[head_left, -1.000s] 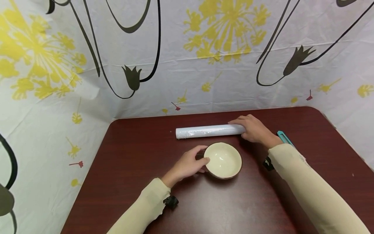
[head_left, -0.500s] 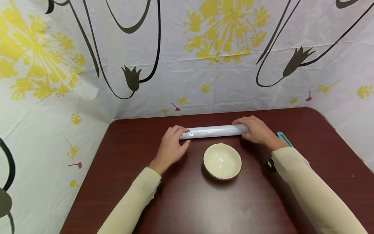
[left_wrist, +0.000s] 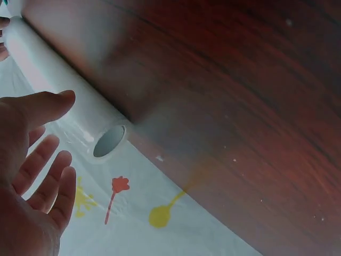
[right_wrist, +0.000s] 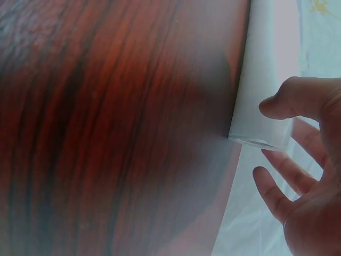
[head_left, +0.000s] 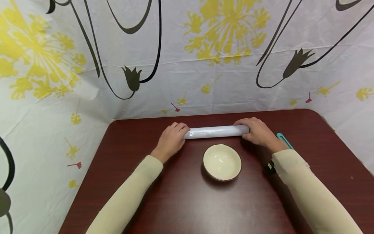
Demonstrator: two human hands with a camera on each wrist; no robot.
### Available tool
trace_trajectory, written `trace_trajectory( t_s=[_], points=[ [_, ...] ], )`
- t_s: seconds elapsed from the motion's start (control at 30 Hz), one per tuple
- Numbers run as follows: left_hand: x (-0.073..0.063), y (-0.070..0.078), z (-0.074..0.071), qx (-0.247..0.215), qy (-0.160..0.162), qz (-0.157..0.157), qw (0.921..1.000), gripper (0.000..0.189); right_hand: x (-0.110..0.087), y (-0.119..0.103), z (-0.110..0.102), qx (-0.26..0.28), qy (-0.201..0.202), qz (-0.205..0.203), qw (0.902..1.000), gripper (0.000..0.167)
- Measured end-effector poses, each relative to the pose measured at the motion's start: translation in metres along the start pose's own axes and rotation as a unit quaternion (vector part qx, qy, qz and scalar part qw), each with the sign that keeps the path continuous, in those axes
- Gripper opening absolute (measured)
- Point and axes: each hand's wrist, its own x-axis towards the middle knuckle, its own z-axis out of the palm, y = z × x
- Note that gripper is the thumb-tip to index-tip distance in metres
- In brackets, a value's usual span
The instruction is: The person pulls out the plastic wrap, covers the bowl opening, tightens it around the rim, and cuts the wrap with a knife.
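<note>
A glossy white roll of plastic wrap [head_left: 212,132] lies crosswise toward the back of the dark red table. Its hollow core end shows in the left wrist view. My left hand [head_left: 173,139] grips the left end, fingers over the far side and thumb at the near side. At the other end my right hand [head_left: 256,131] holds the roll, its thumb [right_wrist: 287,101] across the near side and some fingers past the end. Just in front of the roll stands a cream bowl [head_left: 222,162] with a dark rim, touched by neither hand.
A teal box cutter [head_left: 284,140] lies to the right, partly hidden behind the right forearm. The wooden table [head_left: 204,208] meets a white flower-printed sheet [head_left: 181,81] at its back edge.
My left hand has let go of the bowl, moved up and left, and taken hold of the roll's left end. The roll has shifted slightly right; my right hand stays on it.
</note>
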Motion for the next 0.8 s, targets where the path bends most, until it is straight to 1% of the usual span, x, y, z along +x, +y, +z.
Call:
trace_trajectory(
  t_s=[0.2,0.43,0.5,0.57,0.67,0.8],
  points=[
    [-0.0003,-0.0046,0.001,0.0,0.022,0.001,0.9998,0.033,0.0001,0.0,-0.0003,0.0,-0.001,0.001,1.0,0.046],
    [-0.0015,-0.0037,0.0,-0.011,0.049,-0.017,0.9986,0.005,-0.0025,0.0021,-0.0005,0.006,0.006,0.003,1.0,0.045],
    [-0.001,-0.0029,0.0003,-0.023,0.055,-0.03,0.9978,0.004,-0.0036,0.0027,-0.0002,0.011,0.012,0.005,0.9999,0.044],
    [-0.0004,-0.0019,0.0002,-0.034,0.056,-0.049,0.9967,0.005,-0.0044,0.0031,0.0,0.017,0.019,0.003,0.9997,0.042],
    [0.0012,-0.0003,-0.0007,-0.048,0.051,-0.079,0.9944,0.007,-0.0042,0.0037,0.0001,0.022,0.034,-0.008,0.9991,0.04],
    [0.0025,0.0008,-0.0006,-0.053,0.051,-0.109,0.9913,0.01,-0.0034,0.0045,0.0001,0.024,0.055,-0.023,0.998,0.036]
  ],
)
